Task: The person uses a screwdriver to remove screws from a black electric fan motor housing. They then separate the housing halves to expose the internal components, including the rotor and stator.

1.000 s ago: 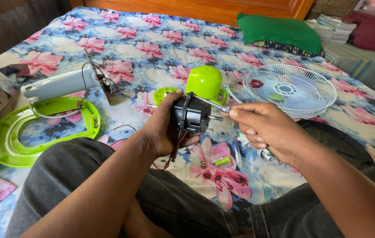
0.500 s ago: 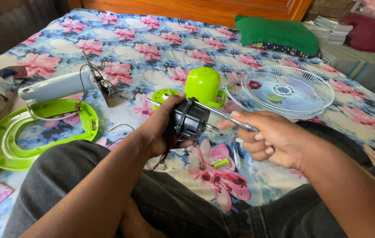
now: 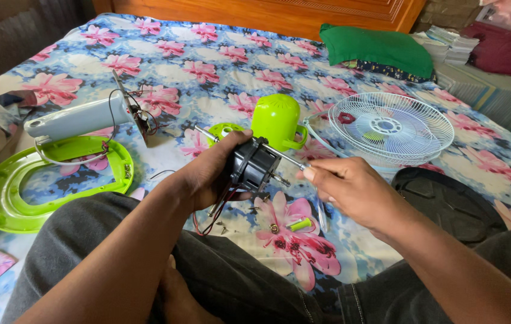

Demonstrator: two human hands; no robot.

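- One view only, from a camera on the person's head, so nothing is shared with a second view.
- It looks forward and steeply down over the lap onto a flowered bed [image 3: 207, 72].
- The left hand [image 3: 207, 177] and right hand [image 3: 351, 192] sit close, mid-frame.
- The wooden headboard [image 3: 279, 15] marks the far edge, at top.

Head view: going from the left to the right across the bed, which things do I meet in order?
Green ring base → grey fan column → left hand → black motor → right hand → white fan grille
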